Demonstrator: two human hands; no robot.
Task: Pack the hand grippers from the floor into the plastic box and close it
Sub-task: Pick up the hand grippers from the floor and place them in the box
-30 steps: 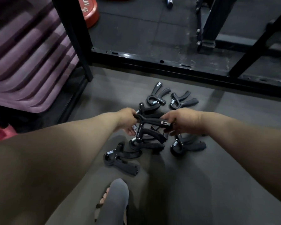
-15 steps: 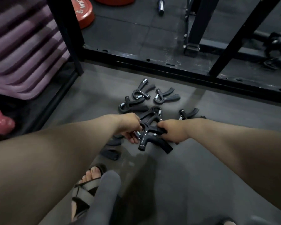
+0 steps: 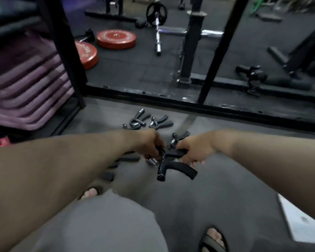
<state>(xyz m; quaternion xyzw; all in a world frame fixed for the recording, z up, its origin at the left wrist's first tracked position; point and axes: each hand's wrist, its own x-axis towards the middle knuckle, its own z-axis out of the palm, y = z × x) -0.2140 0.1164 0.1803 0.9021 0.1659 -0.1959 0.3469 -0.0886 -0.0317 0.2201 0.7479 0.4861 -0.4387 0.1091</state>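
Observation:
Several black hand grippers lie on the grey floor mat. Two hand grippers on the floor rest beyond my hands, and parts of others show under my left forearm. A bunch of hand grippers is held above the mat between both hands. My left hand is closed on its spring end. My right hand grips the handles from the right. A pale flat thing, perhaps the plastic box, shows at the lower right edge; I cannot tell whether it is box or lid.
A black rack frame runs across the floor just beyond the grippers. Purple stacked mats stand at the left. Red weight plates and a barbell lie further back. My knees and sandalled feet fill the foreground.
The view has tilted up and drawn back, so more of the gym shows. Both hands have lifted the bunch of grippers a little off the mat and toward me.

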